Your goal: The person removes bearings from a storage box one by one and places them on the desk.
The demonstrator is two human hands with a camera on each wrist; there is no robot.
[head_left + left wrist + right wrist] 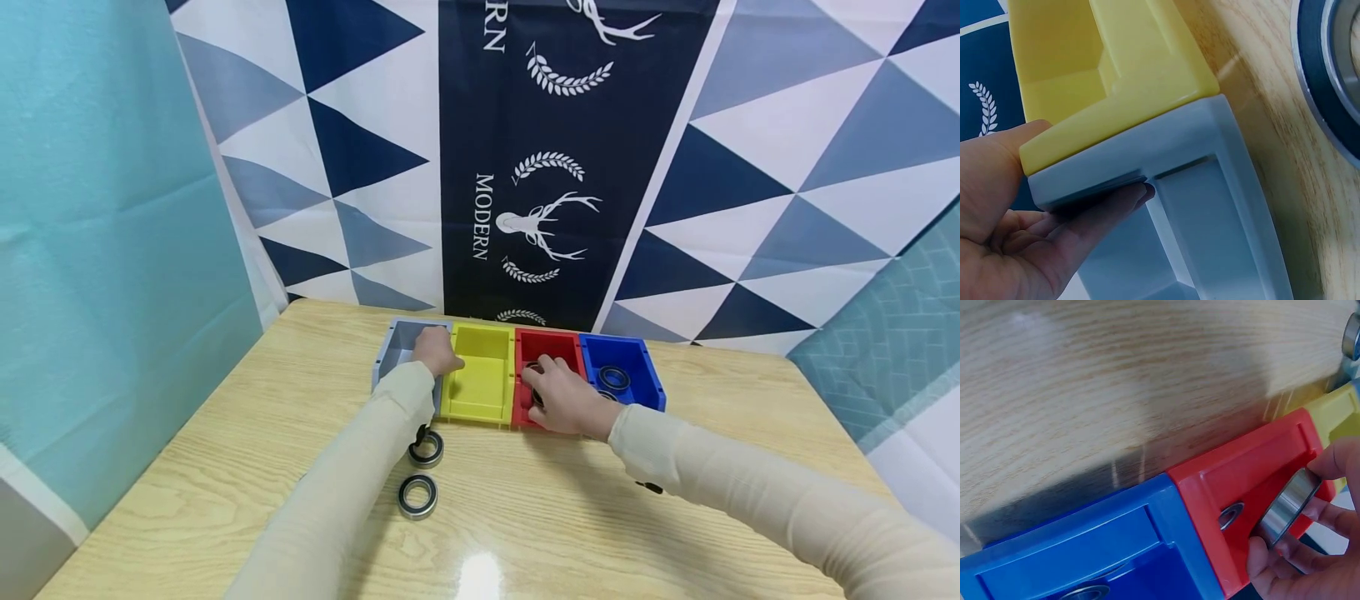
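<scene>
Four bins (480, 375), several bearings (417, 496)

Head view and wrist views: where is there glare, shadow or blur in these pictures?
Head view: a bright glare spot on the table near the bottom edge, and straight edges bend toward the corners. Left wrist view: the bearing at the right edge is cut off and soft. Right wrist view: the wood grain is blurred, with a dark shadow beside the red bin.
</scene>
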